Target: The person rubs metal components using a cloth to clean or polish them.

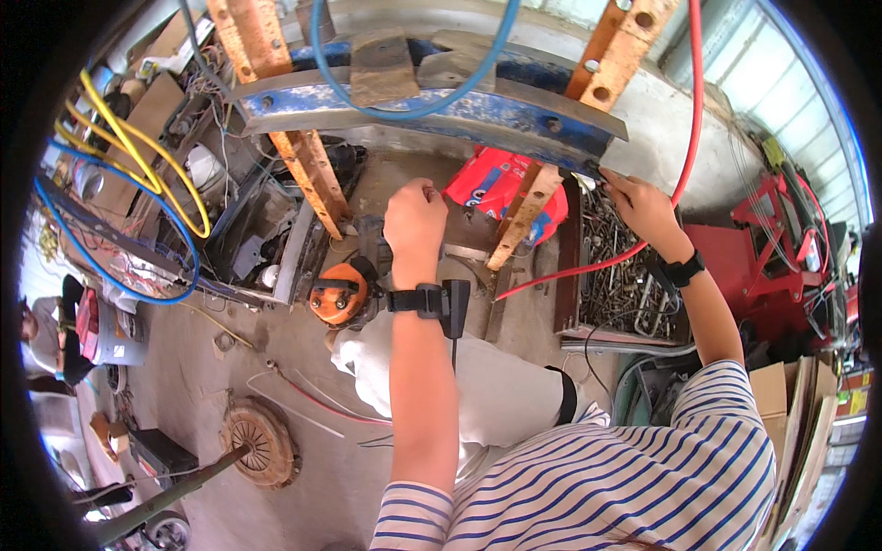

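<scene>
My left hand (415, 215) is raised in front of the blue steel crossbeam (441, 103), its fingers curled in; whether it holds anything is hidden. My right hand (641, 206) reaches to the beam's lower right end, thumb and finger beside a small dark part (591, 167) that I cannot identify. The beam spans two rusty orange uprights with holes, the left (258, 41) and the right (613, 62). Two worn metal blocks, one (384, 67) left of the other (456, 69), rest on it. A blue hose (420, 112) loops across its front.
A bin of loose bolts (613, 275) stands below my right hand, with a red hose (613, 258) over it. An orange rounded device (339, 295) is near my knee. A clutch pressure plate (260, 441) and a green pole (179, 492) lie at lower left. Red machinery (730, 255) stands right.
</scene>
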Tool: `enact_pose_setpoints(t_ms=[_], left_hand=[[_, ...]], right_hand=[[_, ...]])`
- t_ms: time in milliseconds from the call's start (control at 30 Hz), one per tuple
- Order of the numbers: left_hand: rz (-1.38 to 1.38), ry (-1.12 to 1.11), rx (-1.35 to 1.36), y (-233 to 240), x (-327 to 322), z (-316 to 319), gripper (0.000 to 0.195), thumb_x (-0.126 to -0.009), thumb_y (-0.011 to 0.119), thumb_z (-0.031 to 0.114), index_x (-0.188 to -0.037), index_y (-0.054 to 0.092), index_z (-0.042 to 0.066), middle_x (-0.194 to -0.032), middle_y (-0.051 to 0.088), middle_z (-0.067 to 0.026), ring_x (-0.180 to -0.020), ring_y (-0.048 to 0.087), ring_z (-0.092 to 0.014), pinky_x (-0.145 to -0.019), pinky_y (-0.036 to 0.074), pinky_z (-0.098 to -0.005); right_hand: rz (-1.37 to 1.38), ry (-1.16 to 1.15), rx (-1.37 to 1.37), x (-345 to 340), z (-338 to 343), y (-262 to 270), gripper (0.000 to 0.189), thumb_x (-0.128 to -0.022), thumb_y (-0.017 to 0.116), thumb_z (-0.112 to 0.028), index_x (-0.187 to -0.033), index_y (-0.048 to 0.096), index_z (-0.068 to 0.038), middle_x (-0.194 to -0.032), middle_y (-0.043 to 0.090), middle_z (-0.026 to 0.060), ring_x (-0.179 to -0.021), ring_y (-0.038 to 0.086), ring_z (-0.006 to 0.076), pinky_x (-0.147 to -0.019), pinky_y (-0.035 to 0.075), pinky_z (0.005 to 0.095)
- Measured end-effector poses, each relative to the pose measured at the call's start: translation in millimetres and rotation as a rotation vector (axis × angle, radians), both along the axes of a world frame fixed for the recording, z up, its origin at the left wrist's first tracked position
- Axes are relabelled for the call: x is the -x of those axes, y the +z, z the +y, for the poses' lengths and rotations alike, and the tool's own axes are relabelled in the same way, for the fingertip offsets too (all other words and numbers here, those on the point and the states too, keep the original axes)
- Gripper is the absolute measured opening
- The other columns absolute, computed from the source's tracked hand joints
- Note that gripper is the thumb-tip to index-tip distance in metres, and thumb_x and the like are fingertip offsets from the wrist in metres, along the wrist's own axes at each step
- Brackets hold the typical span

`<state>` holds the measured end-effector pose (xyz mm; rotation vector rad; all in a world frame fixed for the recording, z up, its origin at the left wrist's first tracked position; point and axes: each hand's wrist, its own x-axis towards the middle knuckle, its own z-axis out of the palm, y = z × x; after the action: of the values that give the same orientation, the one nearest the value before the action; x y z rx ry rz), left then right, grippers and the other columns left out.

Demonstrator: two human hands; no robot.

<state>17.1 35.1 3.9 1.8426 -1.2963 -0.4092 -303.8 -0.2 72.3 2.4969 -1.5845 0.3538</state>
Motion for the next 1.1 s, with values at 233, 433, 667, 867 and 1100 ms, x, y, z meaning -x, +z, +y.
enact_pose_setpoints(t_ms=[233,433,667,867,1100], left_hand=[[-0.049,-0.044,0.004,-5,14,-7,0.023,-0.078,0.055,0.019,-0.093,0.068,0.008,-0.089,0.065,-0.0177,-0.084,0.063,-0.035,-0.074,0.051,-0.0414],[-0.066,-0.067,-0.001,-4,28,-14,0.024,-0.077,0.056,0.020,-0.094,0.067,0.008,-0.088,0.066,-0.0171,-0.085,0.063,-0.034,-0.075,0.050,-0.0403],[-0.026,-0.087,0.011,-2,31,-16,0.026,-0.077,0.057,0.017,-0.097,0.067,0.004,-0.090,0.065,-0.0196,-0.088,0.063,-0.033,-0.079,0.049,-0.0365],[-0.001,-0.075,-0.046,2,33,-14,0.026,-0.078,0.056,0.019,-0.097,0.067,0.005,-0.092,0.065,-0.0171,-0.088,0.063,-0.032,-0.078,0.049,-0.0370],[-0.021,-0.032,-0.032,-5,28,-13,0.020,-0.079,0.055,0.018,-0.094,0.066,0.009,-0.090,0.065,-0.0171,-0.085,0.062,-0.036,-0.073,0.050,-0.0425]], right_hand=[[-0.105,0.175,-0.021,25,-11,-2,0.030,-0.086,0.053,-0.014,-0.115,0.060,-0.010,-0.076,0.060,0.0162,-0.071,0.058,0.0343,-0.064,0.047,0.0417],[-0.166,0.316,-0.140,19,-31,-1,0.031,-0.087,0.053,-0.013,-0.117,0.059,-0.009,-0.075,0.059,0.0185,-0.070,0.057,0.0356,-0.064,0.045,0.0415],[-0.145,0.400,-0.046,-18,-52,-11,0.030,-0.082,0.055,-0.015,-0.111,0.063,-0.011,-0.077,0.062,0.0182,-0.069,0.059,0.0347,-0.061,0.048,0.0420],[-0.113,0.403,-0.006,-54,-54,-8,0.029,-0.084,0.053,-0.017,-0.111,0.063,-0.012,-0.074,0.062,0.0160,-0.068,0.060,0.0328,-0.060,0.048,0.0413],[-0.141,0.385,-0.109,-116,-65,-9,0.029,-0.085,0.053,-0.020,-0.111,0.063,-0.012,-0.075,0.062,0.0169,-0.068,0.060,0.0335,-0.061,0.048,0.0418]])
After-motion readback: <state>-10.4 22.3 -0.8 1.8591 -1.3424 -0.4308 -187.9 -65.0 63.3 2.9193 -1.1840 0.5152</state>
